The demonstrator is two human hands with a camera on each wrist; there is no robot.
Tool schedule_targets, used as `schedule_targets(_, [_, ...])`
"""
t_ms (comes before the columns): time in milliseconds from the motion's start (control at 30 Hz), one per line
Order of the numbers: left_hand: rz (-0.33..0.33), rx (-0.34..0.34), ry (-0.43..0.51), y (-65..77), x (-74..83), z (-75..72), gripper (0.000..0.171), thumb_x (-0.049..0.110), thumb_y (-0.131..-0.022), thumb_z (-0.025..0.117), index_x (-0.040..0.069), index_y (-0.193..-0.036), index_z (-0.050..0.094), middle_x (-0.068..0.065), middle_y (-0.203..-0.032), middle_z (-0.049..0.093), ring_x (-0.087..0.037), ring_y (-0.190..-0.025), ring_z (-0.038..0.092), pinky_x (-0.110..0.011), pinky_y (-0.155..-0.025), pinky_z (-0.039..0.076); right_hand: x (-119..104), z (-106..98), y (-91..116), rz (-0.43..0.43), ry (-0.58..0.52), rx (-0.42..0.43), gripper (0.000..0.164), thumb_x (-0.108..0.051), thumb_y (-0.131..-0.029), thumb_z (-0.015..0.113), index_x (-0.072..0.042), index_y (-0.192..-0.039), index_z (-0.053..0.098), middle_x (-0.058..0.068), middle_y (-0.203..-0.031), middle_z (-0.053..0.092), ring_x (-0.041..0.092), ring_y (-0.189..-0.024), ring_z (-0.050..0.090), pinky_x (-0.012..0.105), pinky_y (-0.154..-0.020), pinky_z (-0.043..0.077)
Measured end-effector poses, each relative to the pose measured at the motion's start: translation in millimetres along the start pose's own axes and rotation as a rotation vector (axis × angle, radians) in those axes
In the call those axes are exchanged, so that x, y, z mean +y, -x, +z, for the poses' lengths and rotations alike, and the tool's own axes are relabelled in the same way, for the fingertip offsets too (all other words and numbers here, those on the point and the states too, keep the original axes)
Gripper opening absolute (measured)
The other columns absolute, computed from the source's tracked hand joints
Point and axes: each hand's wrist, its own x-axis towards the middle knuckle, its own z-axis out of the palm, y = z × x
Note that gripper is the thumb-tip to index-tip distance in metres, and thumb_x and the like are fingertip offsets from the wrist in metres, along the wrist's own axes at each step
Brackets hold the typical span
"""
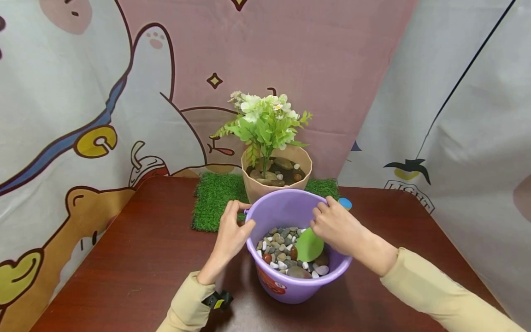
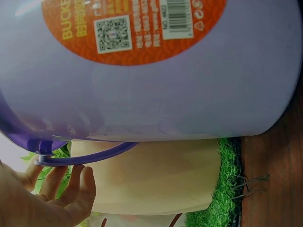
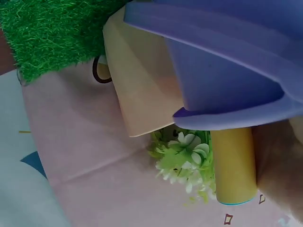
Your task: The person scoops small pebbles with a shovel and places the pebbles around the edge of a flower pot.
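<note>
A purple bucket point(image 1: 303, 293) with an orange label stands on the table, holding many mixed stones point(image 1: 286, 244). My left hand point(image 1: 232, 233) is at its left rim, thumb over the edge and fingers bent beside the handle pivot point(image 2: 45, 158). The right hand point(image 1: 338, 228) reaches over the right rim and grips a toy shovel. The shovel's green blade point(image 1: 309, 246) points down onto the stones inside. Its yellow handle point(image 3: 234, 165) sticks out past my right hand, and the blue end point(image 1: 345, 203) shows above the knuckles.
Right behind the bucket is a peach flowerpot point(image 1: 253, 190) with stones and white artificial flowers point(image 1: 265, 120). It stands on a green grass mat point(image 1: 217, 203). A printed cloth point(image 1: 332, 69) hangs behind the brown table point(image 1: 137, 258).
</note>
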Motion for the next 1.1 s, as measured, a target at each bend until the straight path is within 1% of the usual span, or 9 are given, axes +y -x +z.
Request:
schedule_targets(333, [-0.004, 0.001, -0.009, -0.3, -0.2, 0.2, 0.031, 0.005, -0.070, 0.059, 0.000, -0.100, 0.062, -0.013, -0.097, 0.056, -0.023, -0.092, 0.056, -0.023, -0.074, 0.048, 5, 1, 1, -0.006, -0.027, -0.004, 0.013, -0.013, -0.067, 0.074, -0.014, -0.066, 0.061, 0.003, -0.065, 0.055, 0.021, -0.063, 0.048, 0.033, -0.061, 0.033])
schedule_targets(533, [-0.004, 0.004, -0.012, -0.1, 0.2, 0.0, 0.031, 0.005, -0.070, 0.059, 0.001, -0.100, 0.062, -0.013, -0.096, 0.056, -0.023, -0.092, 0.056, -0.023, -0.075, 0.048, 8, 3, 1, -0.015, -0.040, 0.018, 0.012, -0.012, -0.067, 0.073, -0.014, -0.067, 0.061, 0.003, -0.066, 0.055, 0.021, -0.065, 0.050, 0.034, -0.062, 0.033])
schedule_targets(633, [-0.007, 0.003, -0.010, -0.1, 0.2, -0.1, 0.031, 0.005, -0.070, 0.059, 0.000, -0.100, 0.062, -0.013, -0.097, 0.056, -0.023, -0.093, 0.056, -0.023, -0.075, 0.049, 8, 6, 0, -0.024, -0.052, 0.057, 0.011, -0.013, -0.070, 0.072, -0.014, -0.069, 0.061, 0.004, -0.067, 0.055, 0.022, -0.066, 0.049, 0.035, -0.064, 0.034])
schedule_targets(733, [-0.011, 0.003, -0.007, -0.3, 0.2, 0.2, 0.031, 0.005, -0.070, 0.059, 0.001, -0.100, 0.062, -0.013, -0.097, 0.056, -0.023, -0.093, 0.056, -0.024, -0.075, 0.049, 5, 10, -2, -0.039, -0.090, 0.134, 0.009, -0.011, -0.072, 0.069, -0.014, -0.070, 0.061, 0.004, -0.068, 0.055, 0.023, -0.067, 0.049, 0.036, -0.064, 0.036])
schedule_targets(833, [-0.007, 0.000, -0.009, -0.3, 0.2, 0.8, 0.031, 0.005, -0.070, 0.059, 0.001, -0.100, 0.062, -0.013, -0.097, 0.056, -0.023, -0.092, 0.055, -0.024, -0.075, 0.048, -2, 16, -7, -0.060, -0.123, 0.198, 0.008, -0.012, -0.072, 0.068, -0.014, -0.071, 0.060, 0.004, -0.067, 0.054, 0.022, -0.065, 0.047, 0.036, -0.062, 0.035])
schedule_targets(900, [-0.004, -0.002, -0.010, -0.3, 0.2, 1.2, 0.031, 0.006, -0.070, 0.059, 0.001, -0.100, 0.062, -0.013, -0.097, 0.056, -0.024, -0.092, 0.056, -0.024, -0.074, 0.048, -5, 19, -11, -0.066, -0.136, 0.218, 0.009, -0.013, -0.071, 0.069, -0.014, -0.070, 0.060, 0.003, -0.067, 0.054, 0.022, -0.064, 0.047, 0.035, -0.061, 0.035])
schedule_targets(1000, [-0.003, 0.001, -0.007, -0.2, 0.2, 1.4, 0.031, 0.006, -0.070, 0.059, 0.001, -0.100, 0.062, -0.013, -0.097, 0.056, -0.024, -0.091, 0.056, -0.024, -0.074, 0.048, -8, 24, -15, -0.061, -0.150, 0.201, 0.013, -0.016, -0.070, 0.072, -0.014, -0.071, 0.059, 0.003, -0.067, 0.054, 0.022, -0.065, 0.048, 0.035, -0.059, 0.034])
schedule_targets(1100, [-0.005, 0.006, 0.000, -0.6, -0.4, 1.1, 0.030, 0.005, -0.070, 0.059, 0.001, -0.100, 0.062, -0.014, -0.097, 0.056, -0.023, -0.092, 0.055, -0.028, -0.074, 0.050, -7, 28, -17, -0.054, -0.178, 0.144, 0.021, -0.019, -0.063, 0.076, -0.015, -0.072, 0.058, 0.001, -0.068, 0.054, 0.021, -0.066, 0.050, 0.035, -0.058, 0.035])
